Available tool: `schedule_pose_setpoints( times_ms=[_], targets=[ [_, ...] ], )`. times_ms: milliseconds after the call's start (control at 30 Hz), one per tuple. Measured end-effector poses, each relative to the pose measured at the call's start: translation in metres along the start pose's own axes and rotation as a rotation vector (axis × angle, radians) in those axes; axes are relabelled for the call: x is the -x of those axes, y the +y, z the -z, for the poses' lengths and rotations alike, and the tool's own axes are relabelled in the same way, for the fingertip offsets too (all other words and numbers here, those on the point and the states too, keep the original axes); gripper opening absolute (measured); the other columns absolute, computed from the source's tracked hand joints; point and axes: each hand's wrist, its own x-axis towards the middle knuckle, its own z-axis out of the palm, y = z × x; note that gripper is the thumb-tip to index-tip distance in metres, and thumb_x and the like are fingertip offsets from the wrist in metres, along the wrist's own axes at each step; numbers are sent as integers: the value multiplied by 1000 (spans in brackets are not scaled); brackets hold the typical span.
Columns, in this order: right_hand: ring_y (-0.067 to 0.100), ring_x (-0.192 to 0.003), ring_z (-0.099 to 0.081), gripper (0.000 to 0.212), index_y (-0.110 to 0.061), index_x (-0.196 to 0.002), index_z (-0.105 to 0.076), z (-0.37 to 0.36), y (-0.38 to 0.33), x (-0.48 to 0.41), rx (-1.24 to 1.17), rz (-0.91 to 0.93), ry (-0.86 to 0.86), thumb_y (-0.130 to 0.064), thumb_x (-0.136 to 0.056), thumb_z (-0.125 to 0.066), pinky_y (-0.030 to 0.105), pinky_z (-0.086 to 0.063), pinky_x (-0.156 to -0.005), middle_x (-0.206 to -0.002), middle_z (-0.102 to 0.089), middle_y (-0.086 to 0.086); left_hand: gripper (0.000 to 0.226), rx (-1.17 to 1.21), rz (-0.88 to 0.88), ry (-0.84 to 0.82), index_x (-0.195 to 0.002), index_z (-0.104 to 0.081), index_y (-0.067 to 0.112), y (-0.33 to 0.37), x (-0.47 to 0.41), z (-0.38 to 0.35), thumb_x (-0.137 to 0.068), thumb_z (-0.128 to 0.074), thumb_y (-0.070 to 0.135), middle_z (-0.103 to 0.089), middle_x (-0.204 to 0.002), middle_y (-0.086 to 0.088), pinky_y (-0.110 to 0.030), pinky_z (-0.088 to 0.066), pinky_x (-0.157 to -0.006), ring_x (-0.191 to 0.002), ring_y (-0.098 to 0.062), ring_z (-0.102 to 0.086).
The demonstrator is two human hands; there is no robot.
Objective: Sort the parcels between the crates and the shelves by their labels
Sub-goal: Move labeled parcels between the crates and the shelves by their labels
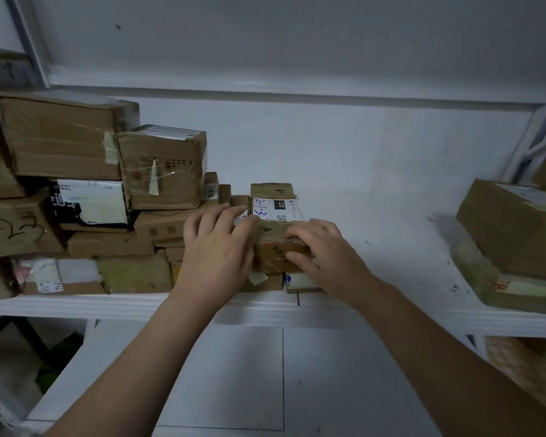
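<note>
1 parcel [273, 249] on 1 shelf [379, 247] is pressed by the flat left hand [218, 247]. It is gripped by the curled right hand [325, 250].

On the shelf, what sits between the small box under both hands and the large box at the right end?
Nothing: the head view shows only bare, speckled white shelf between the small box and the large box.

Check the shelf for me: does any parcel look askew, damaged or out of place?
Yes. The taped box on the left pile sits tilted, its wrap crumpled and its tape peeling. On the right, a brown box lies skewed on a flat greenish parcel that reaches the front edge of the shelf.
</note>
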Motion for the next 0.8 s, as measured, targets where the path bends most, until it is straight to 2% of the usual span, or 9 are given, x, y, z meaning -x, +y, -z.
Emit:
schedule_pose_setpoints(
  times_ms=[100, 200, 367, 500, 600, 667, 800],
  targets=[
    [17, -129, -31, 41, -26, -132, -50, 11, 1, 3, 20, 35, -59, -33, -93, -58, 37, -33, -105, -140, -47, -6, 36, 47, -22, -6, -116, -63, 15, 18, -5, 1, -80, -68, 17, -61, -122, -9, -50, -32, -97, -115, -33, -53],
    [15, -131, -30, 50, -24, -140, -43, 24, 7, 16, 13, 13, 11, -32, -92, -59, 33, -30, -106, -144, -44, -3, 34, 92, -41, 28, -115, -64, 15, 37, -11, 1, -81, -69, 18, -62, -119, -9, -50, -34, -96, -113, -34, -54],
    [16, -127, -39, 43, -18, -133, -53, 57, 36, 48, 83, -38, 137, -25, -92, -61, 21, -28, -99, -135, -53, -2, 33, 156, -52, 13, -116, -64, 16, 80, -22, -6, -83, -67, 19, -62, -121, -7, -49, -35, -96, -114, -33, -54],
    [26, -115, -55, 29, -9, -116, -64, 91, 59, 71, 153, -106, 299, -17, -88, -63, 31, -38, -96, -119, -64, 6, 31, 241, -86, -23, -118, -63, 17, 122, -30, -18, -88, -62, 21, -60, -125, -5, -46, -32, -98, -119, -30, -51],
    [30, -105, -62, 24, -6, -104, -69, 116, 75, 92, 220, -147, 438, -15, -84, -60, 37, -44, -92, -109, -68, 10, 30, 299, -121, -24, -116, -64, 17, 157, -37, -27, -86, -65, 19, -62, -121, -4, -43, -33, -96, -115, -29, -54],
    [29, -104, -62, 22, -8, -103, -69, 133, 87, 108, 254, -212, 491, -15, -84, -59, 36, -44, -91, -111, -67, 10, 30, 349, -144, -36, -115, -65, 16, 182, -43, -34, -85, -67, 17, -64, -119, -4, -44, -37, -95, -112, -30, -56],
    [34, -104, -60, 20, -6, -101, -69, 171, 113, 141, 305, -308, 561, -5, -82, -68, 47, -49, -88, -113, -65, 13, 31, 478, -191, -85, -117, -65, 17, 237, -56, -44, -86, -66, 16, -63, -121, -3, -43, -37, -95, -113, -28, -56]
  ],
)
